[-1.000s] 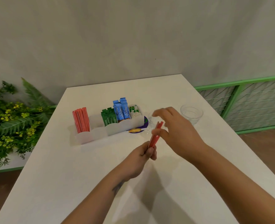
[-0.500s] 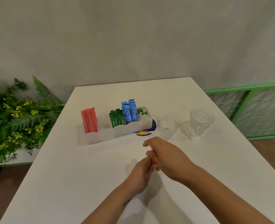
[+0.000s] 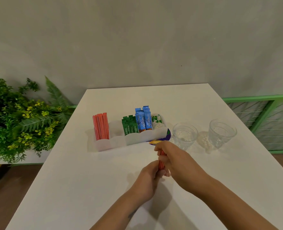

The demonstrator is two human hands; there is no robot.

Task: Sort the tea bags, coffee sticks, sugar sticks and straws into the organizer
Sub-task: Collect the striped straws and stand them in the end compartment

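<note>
Now both pinching red straws [image 3: 161,161], left hand [image 3: 147,178] low, right hand [image 3: 175,161] high; long axis pointing away, organizer [image 3: 114,143] ahead-left, nearer left hand

Both forearms bare, entering from the bottom edge of the frame and converging just below centre. Left hand [image 3: 148,177] lower, reaching up from the bottom middle, fingers curled round the lower end of a thin red bundle [image 3: 161,163]. Right hand [image 3: 174,161] coming in from the lower right, wrist angled toward the upper left, back of hand facing the camera, fingers curled over the bundle's upper part. Hands touching, right partly over left.
</note>
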